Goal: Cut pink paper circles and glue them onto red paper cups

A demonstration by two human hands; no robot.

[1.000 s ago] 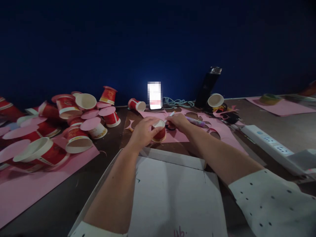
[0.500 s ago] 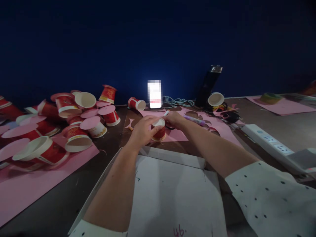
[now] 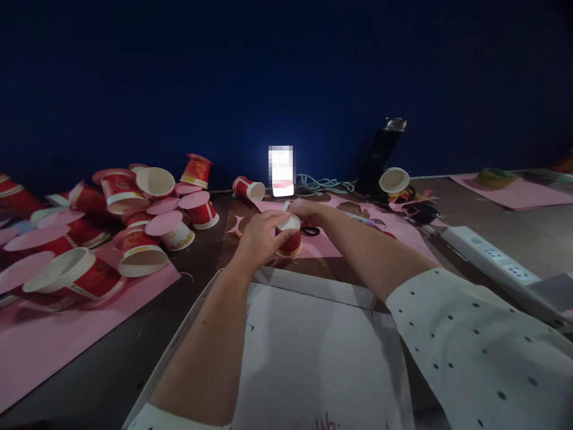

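Note:
A red paper cup (image 3: 293,243) stands upside down on the pink paper, its white base facing up. My left hand (image 3: 259,236) is closed round the cup's left side, thumb in front. Behind the cup, my right hand (image 3: 305,210) is closed on a small white stick (image 3: 286,206) that pokes out at the left, close to the cup's far edge. Its exact kind cannot be made out, and most of the right fingers are hidden. Black scissor handles (image 3: 310,231) lie just right of the cup, and pink paper with cut-out holes (image 3: 329,246) spreads beneath.
Several red paper cups with pink discs (image 3: 134,242) are heaped at the left on pink paper (image 3: 89,346). A lit phone (image 3: 282,173) stands at the back. A white carton (image 3: 313,346) lies in front of me. At the right are a power strip (image 3: 492,254) and tape (image 3: 496,178).
My right hand has moved left with the white stick, from right of the cup to behind it, uncovering more of the scissor handles. My left hand still holds the cup.

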